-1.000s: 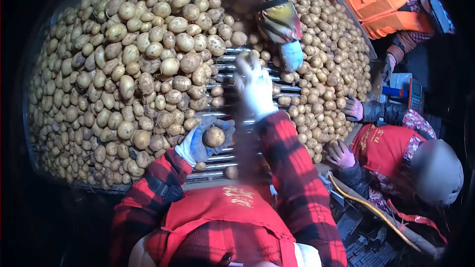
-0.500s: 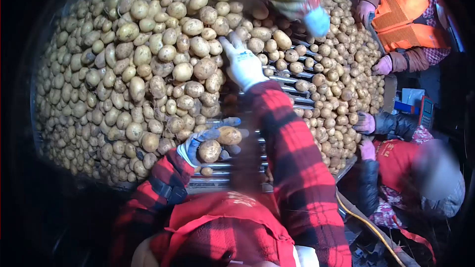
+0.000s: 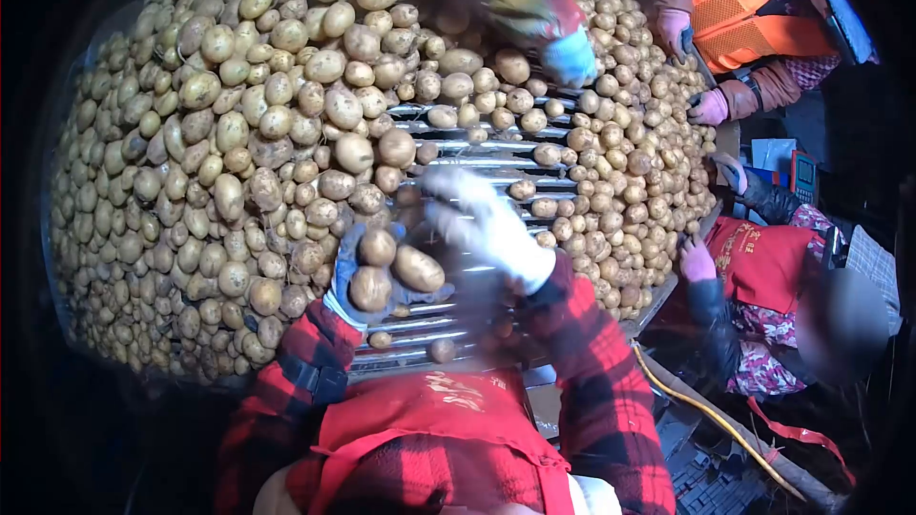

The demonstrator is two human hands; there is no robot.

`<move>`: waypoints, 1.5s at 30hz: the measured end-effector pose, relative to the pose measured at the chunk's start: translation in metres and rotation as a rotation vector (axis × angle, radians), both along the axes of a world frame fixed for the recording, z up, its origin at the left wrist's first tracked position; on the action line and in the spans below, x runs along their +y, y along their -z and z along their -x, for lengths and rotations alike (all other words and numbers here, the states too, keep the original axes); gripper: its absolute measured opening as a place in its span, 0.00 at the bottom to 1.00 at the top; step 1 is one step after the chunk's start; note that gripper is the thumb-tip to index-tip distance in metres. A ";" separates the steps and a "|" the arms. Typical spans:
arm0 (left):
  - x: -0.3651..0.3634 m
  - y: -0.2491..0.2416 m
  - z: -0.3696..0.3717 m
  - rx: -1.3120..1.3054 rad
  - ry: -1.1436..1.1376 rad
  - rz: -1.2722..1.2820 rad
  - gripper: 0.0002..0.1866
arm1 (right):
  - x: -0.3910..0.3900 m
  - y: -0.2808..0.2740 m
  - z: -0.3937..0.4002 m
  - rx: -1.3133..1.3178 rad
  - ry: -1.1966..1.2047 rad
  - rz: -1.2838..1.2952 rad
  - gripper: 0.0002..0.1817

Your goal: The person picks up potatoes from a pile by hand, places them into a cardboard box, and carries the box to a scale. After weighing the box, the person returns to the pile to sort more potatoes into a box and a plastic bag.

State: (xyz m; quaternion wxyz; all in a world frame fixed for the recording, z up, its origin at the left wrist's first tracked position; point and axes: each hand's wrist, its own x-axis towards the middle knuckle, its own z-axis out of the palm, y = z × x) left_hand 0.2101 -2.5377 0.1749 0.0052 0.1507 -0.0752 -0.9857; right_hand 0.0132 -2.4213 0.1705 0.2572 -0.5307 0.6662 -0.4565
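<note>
My left hand [image 3: 345, 277], in a blue and white glove, is cupped around potatoes at the edge of the big pile. A round potato [image 3: 370, 288], an oval potato [image 3: 419, 269] and a smaller potato [image 3: 378, 248] rest in it. Just to its right, my right hand [image 3: 482, 229] in a white glove hangs over the metal bars [image 3: 506, 165]. Motion smears its fingers, and whether they hold anything cannot be seen. The large potato heap [image 3: 229, 124] lies to the left, and smaller potatoes [image 3: 630, 162] crowd the right side.
A co-worker's blue-gloved hand [image 3: 570, 57] reaches over the far bars. At the right edge stand a person in an orange vest [image 3: 754, 0] and a person in a red apron [image 3: 754, 253], with pink-gloved hands by the potatoes. A yellow cable [image 3: 711, 415] runs at lower right.
My right hand has drawn back from the far potatoes towards my left hand. My left hand now has a third potato in view. More of the middle bars shows.
</note>
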 end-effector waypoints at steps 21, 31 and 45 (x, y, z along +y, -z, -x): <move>-0.020 -0.037 0.013 -0.255 0.159 -0.133 0.35 | -0.024 -0.007 0.035 -0.279 0.363 -0.218 0.25; -0.028 -0.034 0.002 -0.271 0.203 0.061 0.32 | -0.057 0.047 0.195 0.756 0.555 -0.382 0.31; -0.020 0.079 -0.061 -0.294 0.131 0.093 0.26 | 0.002 0.023 0.056 -1.199 0.525 0.015 0.22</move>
